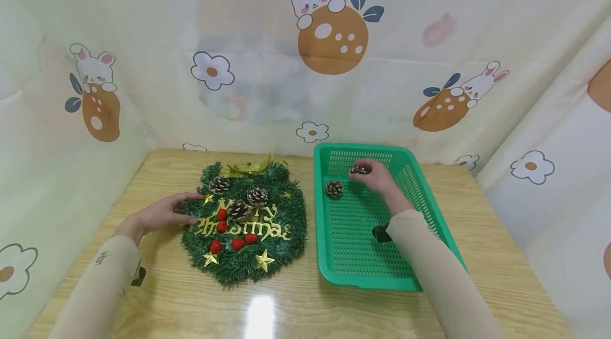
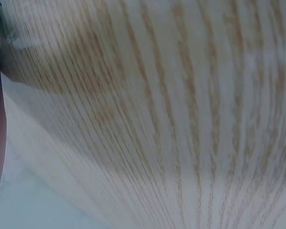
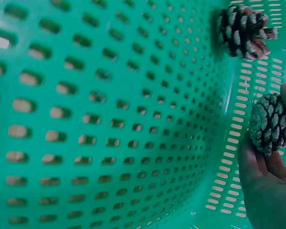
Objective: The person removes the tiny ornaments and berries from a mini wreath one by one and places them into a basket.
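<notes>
In the head view a green Christmas wreath (image 1: 296, 211) with gold lettering lies on the table at left. Three pine cones, several red berries and gold stars sit on it. My left hand (image 1: 164, 213) touches the wreath's left edge, thumb and fingers spread along the greenery. Inside the green basket (image 1: 324, 254), my right hand (image 1: 377, 175) grips a pine cone (image 3: 269, 125) near the far side. A second pine cone (image 1: 334, 189) lies on the basket floor to the left of that hand. Only a sliver of the left hand shows in the left wrist view.
The wooden table (image 1: 286, 312) carries the wreath at left and the basket at right. Behind them hangs a curtain (image 1: 258, 63) printed with rabbits and flowers. The basket's raised rim surrounds the right hand. A gold bow (image 1: 248, 167) tops the wreath.
</notes>
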The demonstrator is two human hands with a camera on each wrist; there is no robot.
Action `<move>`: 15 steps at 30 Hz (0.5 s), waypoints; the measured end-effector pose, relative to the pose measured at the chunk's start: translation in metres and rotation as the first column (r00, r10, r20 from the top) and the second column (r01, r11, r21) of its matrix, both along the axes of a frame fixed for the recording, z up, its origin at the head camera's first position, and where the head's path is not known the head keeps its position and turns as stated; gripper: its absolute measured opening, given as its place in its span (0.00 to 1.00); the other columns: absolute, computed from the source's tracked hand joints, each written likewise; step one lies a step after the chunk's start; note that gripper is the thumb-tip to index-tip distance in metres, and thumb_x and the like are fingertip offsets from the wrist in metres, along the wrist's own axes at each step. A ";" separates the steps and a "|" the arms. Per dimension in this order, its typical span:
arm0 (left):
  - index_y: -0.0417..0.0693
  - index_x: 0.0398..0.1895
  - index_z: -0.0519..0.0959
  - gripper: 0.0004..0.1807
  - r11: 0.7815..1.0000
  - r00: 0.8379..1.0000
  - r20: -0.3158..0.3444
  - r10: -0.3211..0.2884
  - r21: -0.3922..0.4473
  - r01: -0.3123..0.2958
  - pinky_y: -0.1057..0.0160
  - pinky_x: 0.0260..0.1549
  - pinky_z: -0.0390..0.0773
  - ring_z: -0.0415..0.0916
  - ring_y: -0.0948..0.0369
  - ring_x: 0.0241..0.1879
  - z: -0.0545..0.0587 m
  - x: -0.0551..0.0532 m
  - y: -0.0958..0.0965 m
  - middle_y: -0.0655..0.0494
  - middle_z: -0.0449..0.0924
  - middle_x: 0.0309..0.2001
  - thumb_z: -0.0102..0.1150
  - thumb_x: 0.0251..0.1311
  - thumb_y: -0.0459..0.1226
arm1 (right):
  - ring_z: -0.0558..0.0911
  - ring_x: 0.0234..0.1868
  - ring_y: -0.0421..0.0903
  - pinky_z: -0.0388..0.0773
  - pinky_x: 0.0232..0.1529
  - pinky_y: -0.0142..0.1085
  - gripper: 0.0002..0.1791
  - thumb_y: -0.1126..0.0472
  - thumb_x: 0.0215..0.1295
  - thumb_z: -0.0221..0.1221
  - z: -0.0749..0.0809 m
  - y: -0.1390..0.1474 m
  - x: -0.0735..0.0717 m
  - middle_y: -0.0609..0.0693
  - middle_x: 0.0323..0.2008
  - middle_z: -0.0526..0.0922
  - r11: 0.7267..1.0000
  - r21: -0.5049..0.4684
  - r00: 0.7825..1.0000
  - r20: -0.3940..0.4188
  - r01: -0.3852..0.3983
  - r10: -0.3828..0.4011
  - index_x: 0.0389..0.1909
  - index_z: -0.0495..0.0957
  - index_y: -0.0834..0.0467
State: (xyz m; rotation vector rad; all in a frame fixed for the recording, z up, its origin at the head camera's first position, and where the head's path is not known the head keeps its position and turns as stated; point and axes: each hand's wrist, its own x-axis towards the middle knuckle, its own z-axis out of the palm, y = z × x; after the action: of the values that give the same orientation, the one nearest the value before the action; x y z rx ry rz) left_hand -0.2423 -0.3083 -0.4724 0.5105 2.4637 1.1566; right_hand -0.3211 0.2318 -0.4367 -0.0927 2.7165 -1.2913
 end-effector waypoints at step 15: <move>0.47 0.74 0.60 0.39 1.000 1.000 0.010 0.003 -0.023 -0.003 0.30 0.61 0.56 0.54 0.31 0.67 0.004 0.002 0.002 0.34 0.52 0.73 0.64 0.62 0.44 | 0.73 0.59 0.59 0.76 0.49 0.48 0.26 0.59 0.67 0.62 -0.011 0.000 -0.003 0.64 0.59 0.74 0.995 0.088 0.997 0.055 -0.055 0.050 0.63 0.71 0.63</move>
State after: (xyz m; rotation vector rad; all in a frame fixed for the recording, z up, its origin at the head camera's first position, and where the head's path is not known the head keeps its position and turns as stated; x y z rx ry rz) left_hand -0.2402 -0.3061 -0.4683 0.4934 2.4672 1.1281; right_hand -0.3244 0.2322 -0.4478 -0.1184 2.7035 -1.1399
